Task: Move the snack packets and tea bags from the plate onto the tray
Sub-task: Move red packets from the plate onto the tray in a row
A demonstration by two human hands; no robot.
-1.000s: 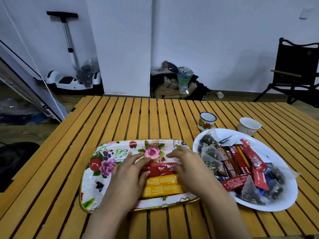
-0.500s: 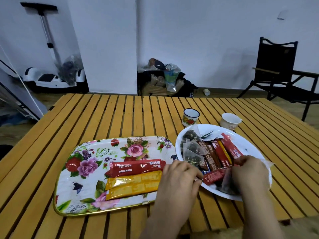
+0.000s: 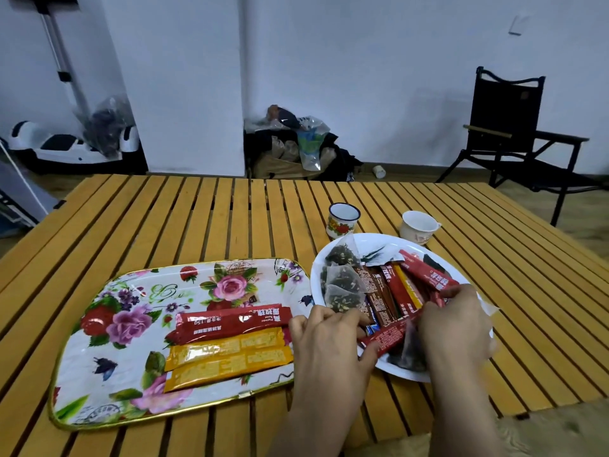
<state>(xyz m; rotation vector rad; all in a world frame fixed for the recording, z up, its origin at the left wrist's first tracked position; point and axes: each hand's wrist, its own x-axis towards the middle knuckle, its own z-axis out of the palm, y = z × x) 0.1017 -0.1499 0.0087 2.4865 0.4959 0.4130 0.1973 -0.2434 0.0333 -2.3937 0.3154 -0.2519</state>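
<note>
A floral tray (image 3: 131, 324) with a gold rim lies at the left and carries a red stick packet (image 3: 230, 319) and two yellow stick packets (image 3: 227, 357). To its right, a white plate (image 3: 372, 242) holds several red and brown stick packets and pyramid tea bags (image 3: 342, 285). My left hand (image 3: 326, 347) and my right hand (image 3: 454, 328) are over the plate's near edge. Together they pinch one red stick packet (image 3: 385, 338), the left at its near end, the right at its far end.
Two small cups stand behind the plate, an enamel cup with flowers (image 3: 342, 221) and a white cup (image 3: 418, 225). All rests on a slatted wooden table (image 3: 197, 219). A black folding chair (image 3: 514, 133) stands at the far right.
Both hands left the tray, where they pressed the packets, and moved right to the plate. They have taken hold of a red stick packet there. The camera turned right.
</note>
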